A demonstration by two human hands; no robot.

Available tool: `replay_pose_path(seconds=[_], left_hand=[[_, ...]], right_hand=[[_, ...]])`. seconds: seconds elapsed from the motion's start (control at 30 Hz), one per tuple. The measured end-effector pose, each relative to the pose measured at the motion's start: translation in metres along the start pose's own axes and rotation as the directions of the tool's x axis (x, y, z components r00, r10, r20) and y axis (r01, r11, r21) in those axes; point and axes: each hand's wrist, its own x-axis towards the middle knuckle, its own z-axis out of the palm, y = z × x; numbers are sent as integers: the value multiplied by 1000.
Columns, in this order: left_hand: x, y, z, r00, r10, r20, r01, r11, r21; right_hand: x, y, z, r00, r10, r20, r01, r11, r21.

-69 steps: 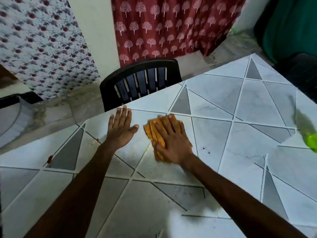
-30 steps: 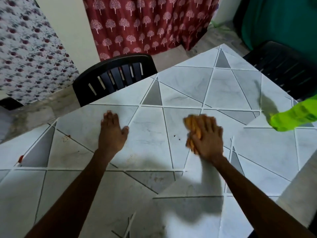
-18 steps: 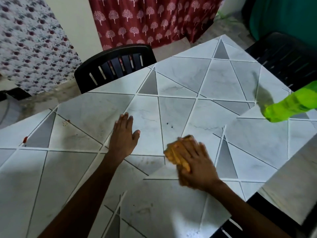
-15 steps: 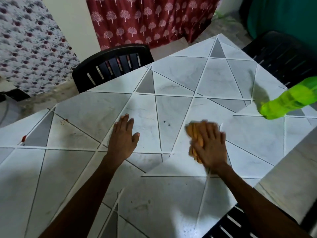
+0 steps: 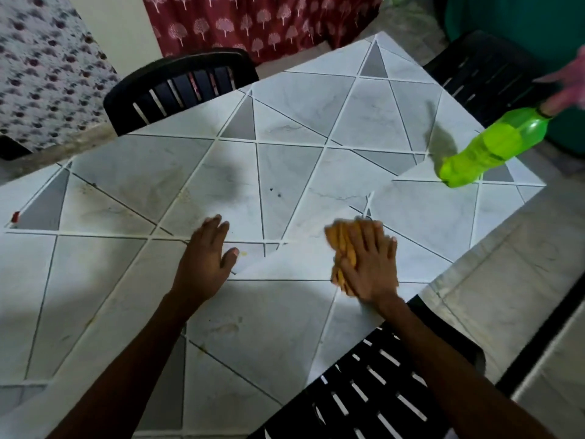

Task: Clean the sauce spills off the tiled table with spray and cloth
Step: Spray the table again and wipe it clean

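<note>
My right hand (image 5: 372, 264) lies flat, fingers straight, pressing an orange cloth (image 5: 340, 248) onto the grey tiled table (image 5: 285, 327) near its right edge. My left hand (image 5: 205, 258) rests flat on the tiles to the left of the cloth, fingers straight. A green spray bottle (image 5: 487, 148) with a pink nozzle stands at the table's far right corner. Small dark specks (image 5: 275, 191) sit on a tile beyond my hands. A yellowish smear (image 5: 228, 327) marks the tile near me, and a red spot (image 5: 15, 216) sits at the far left.
A black slatted chair (image 5: 180, 87) stands at the table's far side, another (image 5: 474, 71) at the far right, and a third (image 5: 364, 394) sits close under my right forearm. Red patterned curtains (image 5: 253, 20) hang behind. Bare floor (image 5: 506, 280) lies to the right.
My right hand has slid the cloth back and forth across the tiles, from the middle toward the right edge. My left hand stayed flat on the table. The view tilted downward.
</note>
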Motion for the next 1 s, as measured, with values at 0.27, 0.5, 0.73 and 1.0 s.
replay_pose_path(seconds=[0.27,0.5,0.73,1.0], left_hand=[[-13,27,15,991,-89,95,87,996,30],[-4,61,16,958,-260,119,265,964,-31],[-6,57,29,967,-239,83,239,971,16],[-1,68,34,960,-258,104,256,966,32]], right_hand=[[-29,-92,17,933,-359,33,360,933,-12],[-85,-36,16,889,-451,78,454,891,-19],[47,-23,-4,972,-227,58,229,973,-29],[-8,76,-5,921,385,-53,-378,920,104]])
